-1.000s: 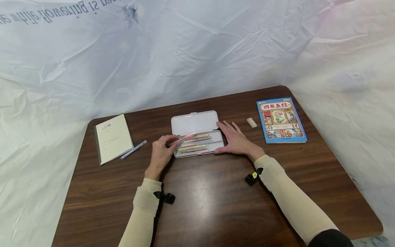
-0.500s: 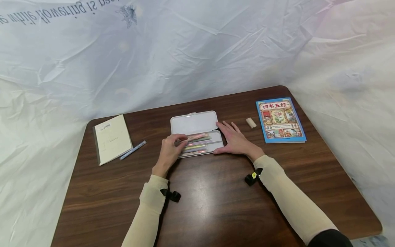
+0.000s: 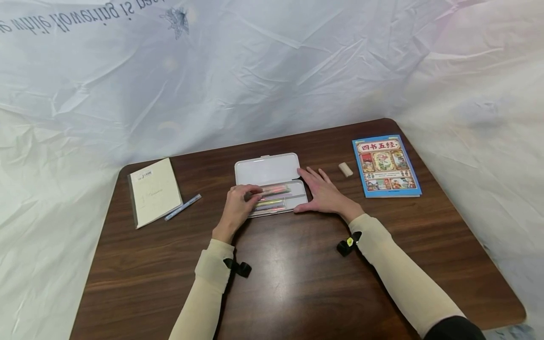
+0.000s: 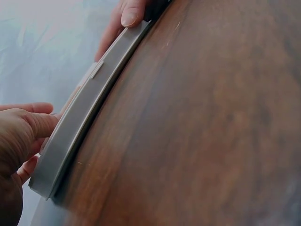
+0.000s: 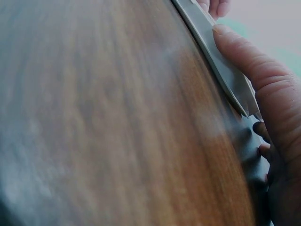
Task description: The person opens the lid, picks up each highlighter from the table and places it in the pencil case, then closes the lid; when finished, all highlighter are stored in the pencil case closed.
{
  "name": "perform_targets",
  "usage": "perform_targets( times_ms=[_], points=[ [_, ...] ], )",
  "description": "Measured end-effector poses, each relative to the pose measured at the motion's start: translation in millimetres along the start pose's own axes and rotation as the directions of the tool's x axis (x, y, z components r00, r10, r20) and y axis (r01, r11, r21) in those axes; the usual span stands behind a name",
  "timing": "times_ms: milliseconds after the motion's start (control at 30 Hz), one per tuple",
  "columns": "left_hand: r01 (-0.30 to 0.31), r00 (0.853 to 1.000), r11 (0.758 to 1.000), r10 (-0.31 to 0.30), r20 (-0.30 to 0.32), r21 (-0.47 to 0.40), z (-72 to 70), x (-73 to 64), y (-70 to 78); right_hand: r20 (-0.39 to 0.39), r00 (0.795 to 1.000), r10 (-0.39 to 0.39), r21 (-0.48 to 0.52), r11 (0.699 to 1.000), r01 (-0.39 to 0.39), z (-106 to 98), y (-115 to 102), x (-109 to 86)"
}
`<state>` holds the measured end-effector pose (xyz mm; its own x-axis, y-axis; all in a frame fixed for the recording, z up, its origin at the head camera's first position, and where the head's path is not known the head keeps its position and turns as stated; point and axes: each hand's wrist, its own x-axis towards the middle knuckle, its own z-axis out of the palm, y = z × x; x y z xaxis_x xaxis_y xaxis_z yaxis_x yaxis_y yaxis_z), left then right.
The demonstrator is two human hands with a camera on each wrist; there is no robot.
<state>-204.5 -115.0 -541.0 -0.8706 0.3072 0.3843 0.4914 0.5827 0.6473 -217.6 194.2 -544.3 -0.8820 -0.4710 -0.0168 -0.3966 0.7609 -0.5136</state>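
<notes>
A white pencil case (image 3: 267, 170) lies with its lid back at the middle of the table. Several coloured pens (image 3: 272, 204) lie in its tray. My left hand (image 3: 236, 208) is over the tray's left end, its thumb and forefinger pinching the end of a pinkish pen (image 3: 277, 188); the fingertips are partly hidden. My right hand (image 3: 325, 194) is spread at the case's right end, fingers fairly straight, the forefinger by the lid's edge. In the right wrist view the right thumb (image 5: 249, 61) rests against the case's front wall (image 5: 209, 40).
On the left lie a cream notebook (image 3: 155, 192) and a blue pen (image 3: 182, 207). An eraser-like beige block (image 3: 345, 169) and a blue-edged picture book (image 3: 386, 165) lie on the right. Pale sheeting (image 3: 272, 85) hangs behind the brown table (image 3: 272, 283).
My left hand has moved right and lowered the pinkish pen from a slant above the case into the tray. My right hand has stayed at the case's right end.
</notes>
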Motion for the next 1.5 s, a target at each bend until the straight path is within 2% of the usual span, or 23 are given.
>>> perform_targets(
  times_ms=[467, 733, 900, 1033, 1200, 1400, 1500],
  points=[
    [0.009, 1.0, 0.999, -0.008, 0.027, -0.044, 2.5, 5.3, 1.7, 0.001, 1.0, -0.004, 0.005, 1.0, 0.004, -1, -2, -0.9],
    [0.054, 0.998, 0.997, -0.055, -0.011, -0.058, -1.0, 1.1, -1.7, 0.002, 1.0, -0.002, 0.007, 1.0, 0.002, 1, 0, 0.5],
    [0.046, 0.998, 0.996, -0.049, -0.049, -0.071, -6.6, -2.3, -6.0, 0.003, 1.0, -0.002, 0.004, 1.0, 0.002, 1, -1, 0.4],
    [0.033, 0.995, 0.996, -0.04, -0.089, -0.084, -13.1, -6.6, -11.7, 0.002, 1.0, -0.005, 0.003, 1.0, 0.005, 0, 0, 1.0],
    [0.066, 0.988, 0.995, -0.077, -0.137, -0.08, -25.1, -15.3, -21.2, 0.003, 1.0, -0.004, 0.01, 1.0, 0.004, -1, -2, 0.0],
    [0.1, 0.969, 0.994, -0.108, -0.224, -0.045, -46.6, -30.3, -37.6, 0.005, 1.0, 0.002, 0.007, 1.0, -0.002, -1, -2, -0.5],
    [0.14, 0.954, 0.99, -0.143, -0.263, -0.03, -60.3, -40.6, -46.6, 0.006, 1.0, 0.003, 0.001, 1.0, -0.003, 0, -1, -0.3]
  ],
)
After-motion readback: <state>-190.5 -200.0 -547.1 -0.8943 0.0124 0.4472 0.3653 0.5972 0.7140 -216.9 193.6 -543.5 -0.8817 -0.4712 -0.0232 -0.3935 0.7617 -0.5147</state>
